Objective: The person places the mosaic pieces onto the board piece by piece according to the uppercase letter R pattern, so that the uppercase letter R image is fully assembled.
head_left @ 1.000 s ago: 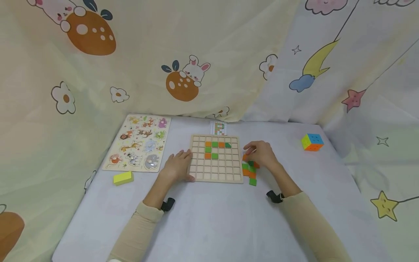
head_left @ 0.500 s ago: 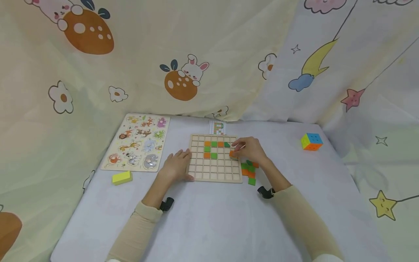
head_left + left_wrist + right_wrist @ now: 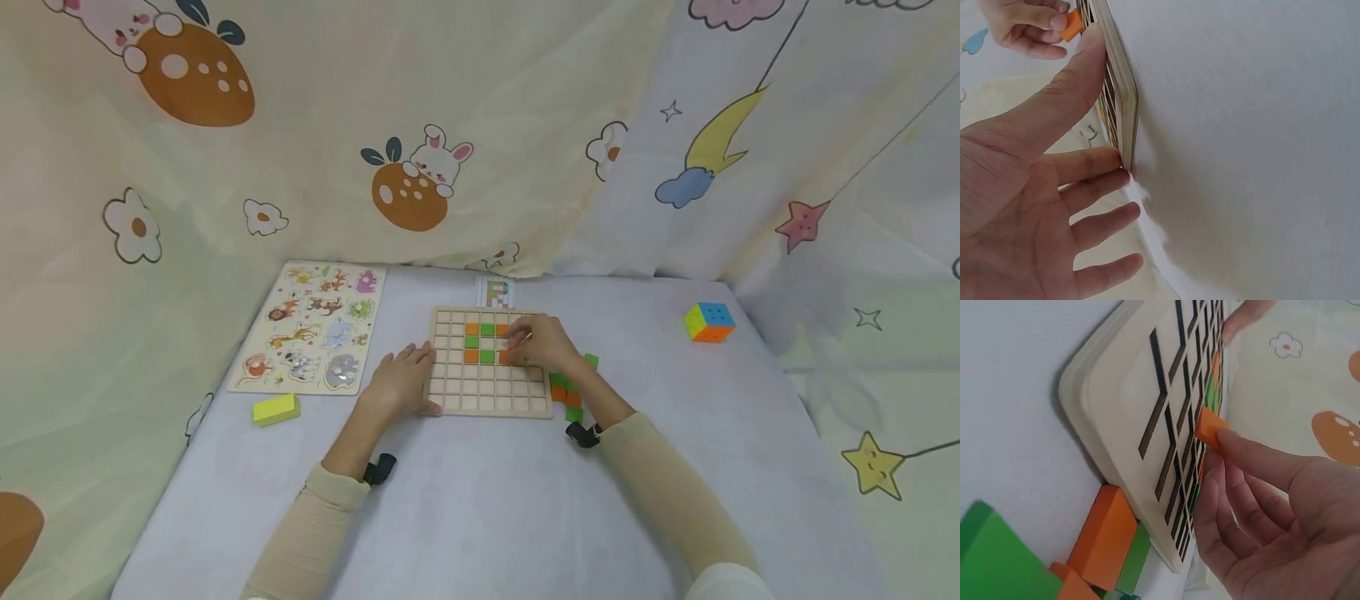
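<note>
My right hand [image 3: 545, 343] pinches an orange square tile [image 3: 1210, 427] between thumb and fingers, just above the wooden grid board [image 3: 487, 402]. In the head view this tile is beside a green tile [image 3: 487, 357] in the third row. Orange and green tiles fill several cells in the upper part of the board; the right hand hides some of them. With straight, spread fingers my left hand [image 3: 1035, 181] rests against the board's left edge, its thumb at the near corner and fingertips touching the side.
Loose green and orange tiles [image 3: 1104, 537] lie right of the board. A small pattern card [image 3: 496, 292] lies behind it. An animal puzzle board [image 3: 300, 329] and a yellow block [image 3: 276, 410] are at left; a colored puzzle cube [image 3: 709, 322] stands at right.
My right hand has moved left from the loose pile to over the board, bringing the orange tile with it. My left hand has stayed at the board's edge.
</note>
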Motion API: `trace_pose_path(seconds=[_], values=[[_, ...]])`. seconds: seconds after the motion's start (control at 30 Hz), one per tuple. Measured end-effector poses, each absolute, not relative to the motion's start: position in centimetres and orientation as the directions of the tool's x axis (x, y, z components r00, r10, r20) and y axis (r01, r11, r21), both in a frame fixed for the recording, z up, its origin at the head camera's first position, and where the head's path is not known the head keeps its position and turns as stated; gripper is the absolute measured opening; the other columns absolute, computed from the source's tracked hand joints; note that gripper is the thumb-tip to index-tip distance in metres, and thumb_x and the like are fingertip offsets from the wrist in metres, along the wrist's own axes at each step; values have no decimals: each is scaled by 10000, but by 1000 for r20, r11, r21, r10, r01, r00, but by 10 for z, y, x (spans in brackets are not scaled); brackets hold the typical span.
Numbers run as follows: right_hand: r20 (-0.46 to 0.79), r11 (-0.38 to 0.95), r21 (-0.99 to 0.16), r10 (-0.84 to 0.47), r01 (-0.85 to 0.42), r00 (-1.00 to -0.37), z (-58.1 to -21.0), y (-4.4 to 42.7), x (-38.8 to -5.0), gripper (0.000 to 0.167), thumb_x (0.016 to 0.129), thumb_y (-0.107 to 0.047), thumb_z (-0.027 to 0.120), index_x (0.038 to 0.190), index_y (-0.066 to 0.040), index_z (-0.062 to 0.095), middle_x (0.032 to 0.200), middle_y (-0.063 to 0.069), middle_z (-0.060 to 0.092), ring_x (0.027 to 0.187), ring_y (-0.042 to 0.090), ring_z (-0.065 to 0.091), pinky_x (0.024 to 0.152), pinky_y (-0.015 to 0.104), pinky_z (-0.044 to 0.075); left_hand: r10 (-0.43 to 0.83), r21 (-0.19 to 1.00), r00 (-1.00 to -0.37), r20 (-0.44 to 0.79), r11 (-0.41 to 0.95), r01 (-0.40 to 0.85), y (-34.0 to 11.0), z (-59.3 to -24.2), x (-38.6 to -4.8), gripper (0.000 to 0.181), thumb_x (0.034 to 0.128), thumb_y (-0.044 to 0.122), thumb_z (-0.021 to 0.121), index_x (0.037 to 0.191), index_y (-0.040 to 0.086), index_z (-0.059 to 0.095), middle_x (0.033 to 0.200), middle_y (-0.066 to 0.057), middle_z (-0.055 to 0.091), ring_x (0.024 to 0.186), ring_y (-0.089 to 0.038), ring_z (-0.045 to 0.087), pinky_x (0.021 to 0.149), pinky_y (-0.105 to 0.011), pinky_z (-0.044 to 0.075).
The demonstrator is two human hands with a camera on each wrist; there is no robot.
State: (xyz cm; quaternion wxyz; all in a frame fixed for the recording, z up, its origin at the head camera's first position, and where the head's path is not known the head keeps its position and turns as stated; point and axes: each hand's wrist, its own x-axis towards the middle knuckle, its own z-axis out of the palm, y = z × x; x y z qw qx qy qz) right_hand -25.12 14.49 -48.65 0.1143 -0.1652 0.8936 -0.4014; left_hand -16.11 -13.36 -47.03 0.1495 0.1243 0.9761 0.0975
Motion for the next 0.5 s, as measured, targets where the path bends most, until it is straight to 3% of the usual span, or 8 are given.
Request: trace_pose_path(seconds=[0.5], values=[[-68, 649, -735, -358, -196, -931, -499, 139, -256, 256, 842, -111, 884, 1076, -104, 781, 861, -25, 748, 813, 153, 704, 780, 343, 588, 279, 229, -919, -279, 949, 219, -135, -472, -162, 1123, 759, 459, 918, 1608, -1, 347, 1703, -167, 260, 1568, -398, 239, 1248, -637, 222]])
